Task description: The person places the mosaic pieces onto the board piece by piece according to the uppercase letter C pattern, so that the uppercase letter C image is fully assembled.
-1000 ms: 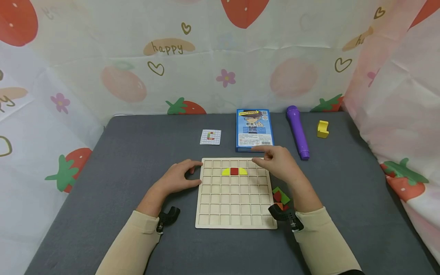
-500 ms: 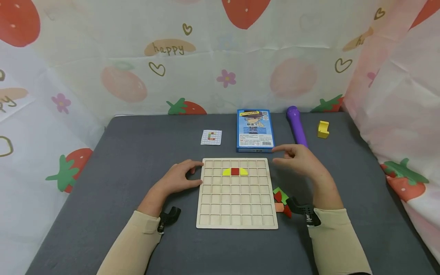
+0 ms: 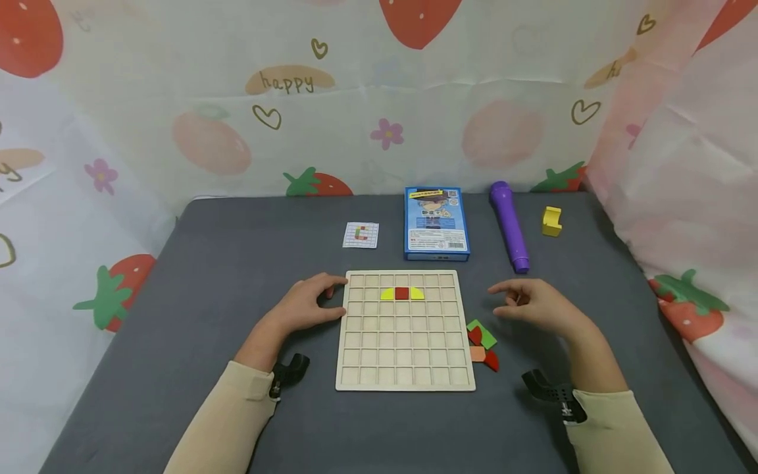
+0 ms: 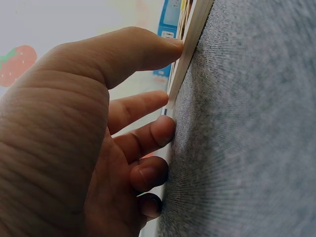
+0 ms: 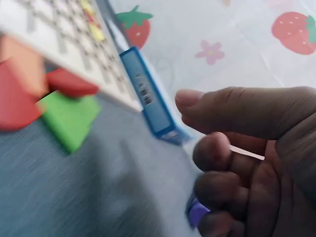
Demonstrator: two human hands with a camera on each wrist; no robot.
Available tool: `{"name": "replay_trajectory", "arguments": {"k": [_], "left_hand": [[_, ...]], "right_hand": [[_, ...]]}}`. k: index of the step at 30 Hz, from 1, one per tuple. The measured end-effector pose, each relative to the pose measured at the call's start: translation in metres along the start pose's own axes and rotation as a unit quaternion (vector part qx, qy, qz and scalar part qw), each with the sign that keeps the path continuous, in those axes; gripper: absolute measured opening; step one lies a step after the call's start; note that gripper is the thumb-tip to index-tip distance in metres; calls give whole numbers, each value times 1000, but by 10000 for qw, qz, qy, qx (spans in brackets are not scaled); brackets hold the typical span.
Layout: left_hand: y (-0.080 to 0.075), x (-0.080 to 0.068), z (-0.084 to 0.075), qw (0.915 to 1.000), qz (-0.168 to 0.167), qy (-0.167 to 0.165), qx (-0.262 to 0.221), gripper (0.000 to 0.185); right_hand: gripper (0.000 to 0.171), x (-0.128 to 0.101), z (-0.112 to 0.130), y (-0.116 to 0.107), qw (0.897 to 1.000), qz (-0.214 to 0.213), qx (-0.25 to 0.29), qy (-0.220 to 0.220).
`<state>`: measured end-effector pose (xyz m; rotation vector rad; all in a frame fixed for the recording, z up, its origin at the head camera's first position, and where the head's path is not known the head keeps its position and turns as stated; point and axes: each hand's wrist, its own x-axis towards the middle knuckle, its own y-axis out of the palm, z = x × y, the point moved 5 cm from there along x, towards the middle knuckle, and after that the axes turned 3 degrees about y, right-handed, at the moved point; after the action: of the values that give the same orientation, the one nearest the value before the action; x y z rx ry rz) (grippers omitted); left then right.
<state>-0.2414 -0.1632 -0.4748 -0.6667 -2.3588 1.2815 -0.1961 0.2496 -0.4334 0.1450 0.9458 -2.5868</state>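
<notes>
Right hand [image 3: 533,306] hovers, fingers loosely curled, holding nothing; loose tiles [image 3: 482,343] lie just below-left of it, beside board [image 3: 404,375]. Left hand [image 3: 308,306], relaxed, fingertips touching board's far-side edge, farther from tiles.

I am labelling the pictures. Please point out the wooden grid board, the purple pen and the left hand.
wooden grid board [image 3: 405,355], head view, empty lower cells.
purple pen [image 3: 508,227], head view, mid barrel.
left hand [image 3: 304,306], head view, back of hand.

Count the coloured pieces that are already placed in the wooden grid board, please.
3: a red square in the second row of the wooden grid board, with a yellow quarter-round piece on its left and another on its right, both touching it.
</notes>
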Motion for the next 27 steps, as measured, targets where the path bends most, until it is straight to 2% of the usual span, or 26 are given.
{"name": "replay_trajectory", "arguments": {"k": [4,7,10,14,18,27], "left_hand": [[1,0,2,10000,44,-35,17,55],[1,0,3,10000,47,-25,11,55],[-1,0,3,10000,16,8,8,55],[-2,1,3,10000,12,23,-12,55],[-1,1,3,10000,22,32,13,55],[-1,-1,-1,9999,13,98,-57,58]], "right_hand": [[37,-12,-10,15,9988,449,148,-128],[35,-19,-15,27,9981,585,105,-152],[33,-22,-19,36,9988,409,-189,-205],[28,-24,-20,42,9976,-102,-623,-274],[23,-26,-20,43,9957,-418,-780,-258],[20,-29,-18,31,9968,-318,-734,-93]]}}
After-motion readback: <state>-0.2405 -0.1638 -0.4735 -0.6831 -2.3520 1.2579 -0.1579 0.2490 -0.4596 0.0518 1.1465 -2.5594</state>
